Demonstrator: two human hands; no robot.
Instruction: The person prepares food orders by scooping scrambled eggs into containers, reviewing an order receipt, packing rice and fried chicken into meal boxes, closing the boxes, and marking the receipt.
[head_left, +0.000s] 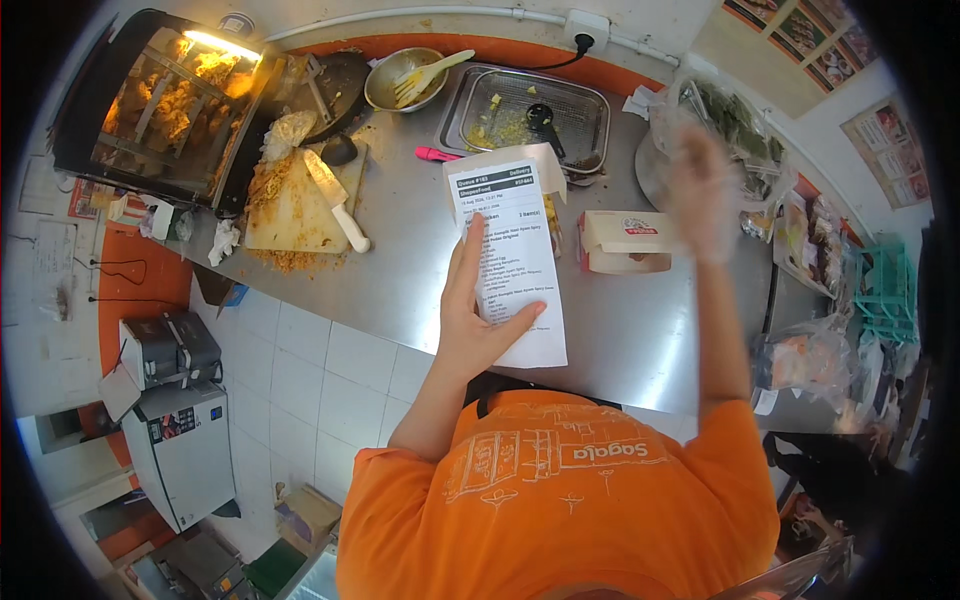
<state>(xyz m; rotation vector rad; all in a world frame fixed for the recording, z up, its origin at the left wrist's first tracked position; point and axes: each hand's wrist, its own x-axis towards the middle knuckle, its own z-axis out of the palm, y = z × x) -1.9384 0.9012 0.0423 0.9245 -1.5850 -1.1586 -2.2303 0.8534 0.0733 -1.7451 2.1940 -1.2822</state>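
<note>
My left hand (480, 307) holds a printed paper slip (517, 262) flat against its fingers, the thumb across the lower part. Behind the slip, a cardboard food box (553, 169) with its lid up is mostly hidden. To the right, a second cardboard food box (626, 232) rests on the steel counter (630, 330) with its lid partly raised. My right hand (701, 191) is blurred and raised to the right of that box, near a plastic bag of green leaves (720, 112); whether it holds anything cannot be told. A pink marker (437, 154) lies beyond the slip.
At left are a lit food warmer (172, 112), a cutting board (292, 217) and a knife (335, 199). Farther back stand a metal bowl (382, 86) with a slotted spatula and a wire-lined tray (600, 124) with a black scoop. Wrapped packs (810, 240) and a green rack (885, 292) are at right.
</note>
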